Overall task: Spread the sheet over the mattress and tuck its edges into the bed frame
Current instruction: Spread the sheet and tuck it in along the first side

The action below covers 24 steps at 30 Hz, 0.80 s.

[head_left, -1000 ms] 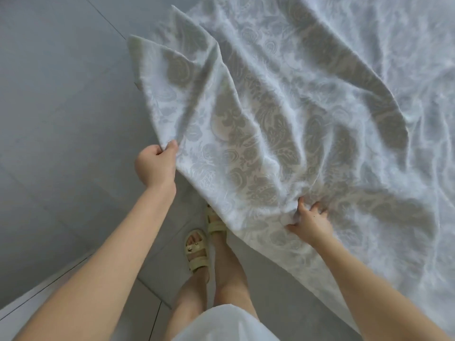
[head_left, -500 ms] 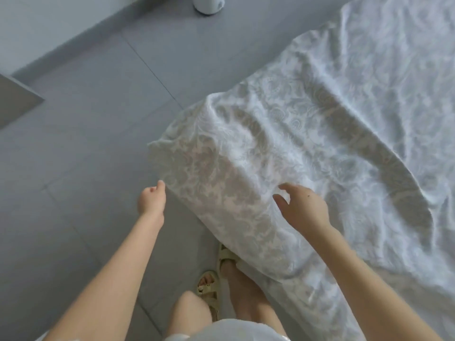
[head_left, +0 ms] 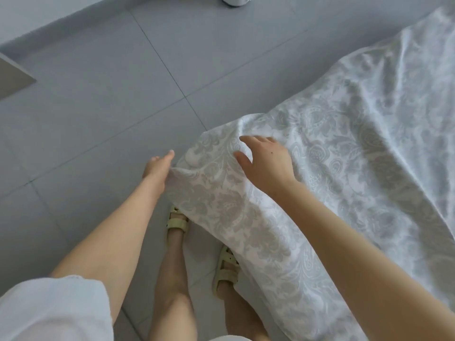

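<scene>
The left hand [head_left: 157, 168] presses against the patterned sheet's [head_left: 344, 156] corner, fingers outstretched, grip hidden by cloth. The right hand [head_left: 266, 166], fingers spread, rests just beside on top. The sheet drapes rightward, over pale sandals [head_left: 178, 223] below.

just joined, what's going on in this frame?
A person is making a bed. Their right hand lies open on the patterned sheet at the bed's corner; the left hand is at the sheet's hanging corner, its grip hidden by cloth. The sheet drapes over the corner toward their sandals, still wrinkled and not yet tucked in.
</scene>
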{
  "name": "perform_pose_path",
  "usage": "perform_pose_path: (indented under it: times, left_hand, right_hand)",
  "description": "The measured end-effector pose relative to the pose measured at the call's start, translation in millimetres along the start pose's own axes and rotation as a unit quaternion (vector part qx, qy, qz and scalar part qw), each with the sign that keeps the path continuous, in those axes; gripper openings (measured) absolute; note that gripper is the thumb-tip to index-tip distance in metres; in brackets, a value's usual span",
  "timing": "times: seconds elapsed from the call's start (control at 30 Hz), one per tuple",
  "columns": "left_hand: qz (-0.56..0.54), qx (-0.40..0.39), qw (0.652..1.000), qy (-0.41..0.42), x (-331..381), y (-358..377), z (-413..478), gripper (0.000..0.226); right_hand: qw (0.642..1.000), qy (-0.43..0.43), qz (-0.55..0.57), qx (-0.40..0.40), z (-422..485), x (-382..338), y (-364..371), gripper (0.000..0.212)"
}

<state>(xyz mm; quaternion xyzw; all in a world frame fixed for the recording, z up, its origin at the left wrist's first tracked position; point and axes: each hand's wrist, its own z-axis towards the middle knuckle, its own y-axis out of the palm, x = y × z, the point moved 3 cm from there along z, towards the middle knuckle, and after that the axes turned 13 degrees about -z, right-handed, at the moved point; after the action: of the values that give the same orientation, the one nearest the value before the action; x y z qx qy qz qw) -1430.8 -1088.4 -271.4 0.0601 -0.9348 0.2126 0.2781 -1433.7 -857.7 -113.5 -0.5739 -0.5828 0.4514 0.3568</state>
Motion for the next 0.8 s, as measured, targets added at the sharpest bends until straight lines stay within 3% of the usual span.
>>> perform_pose_path:
  times: [0.1, 0.2, 0.3, 0.37, 0.43, 0.53, 0.63, 0.7, 0.8]
  left_hand:
    - [0.04, -0.157, 0.986, -0.029, 2.9, 6.7, 13.7, 0.03]
    - [0.141, -0.254, 0.956, -0.035, 3.6, -0.8, 11.6, 0.031]
    - [0.172, -0.315, 0.932, -0.054, 5.0, -19.0, 1.9, 0.025]
    - [0.156, -0.345, 0.921, -0.087, 4.2, -30.8, -2.8, 0.023]
    - [0.129, -0.357, 0.917, -0.119, 6.4, -41.4, -8.8, 0.013]
    - [0.127, -0.328, 0.928, -0.126, 13.1, -55.2, -9.6, 0.011]
    - [0.061, -0.232, 0.962, -0.13, 27.2, -73.5, -10.0, 0.026]
    - [-0.002, -0.154, 0.985, -0.076, 44.5, -88.3, -16.0, 0.029]
    - [-0.06, -0.105, 0.989, 0.082, 74.3, -106.3, -37.9, 0.03]
  right_hand:
    - [0.998, -0.011, -0.06, -0.026, 64.8, -20.0, 12.0, 0.047]
    - [0.981, -0.032, -0.135, -0.138, 126.4, -35.7, 34.0, 0.052]
    - [0.929, -0.043, -0.196, -0.311, 154.5, -38.0, 59.6, 0.05]
    - [0.898, -0.046, -0.235, -0.37, 152.3, -35.2, 68.0, 0.035]
    - [0.907, -0.059, -0.263, -0.322, 144.7, -34.8, 64.1, 0.02]
    - [0.925, -0.064, -0.276, -0.253, 127.5, -30.3, 34.3, 0.017]
    - [0.975, 0.008, -0.169, -0.144, 117.7, -13.8, -18.2, 0.012]
    - [0.998, 0.058, -0.026, -0.018, 116.4, -7.3, -62.9, 0.006]
    - [0.987, 0.029, 0.023, 0.155, 113.3, -16.0, -115.1, 0.005]
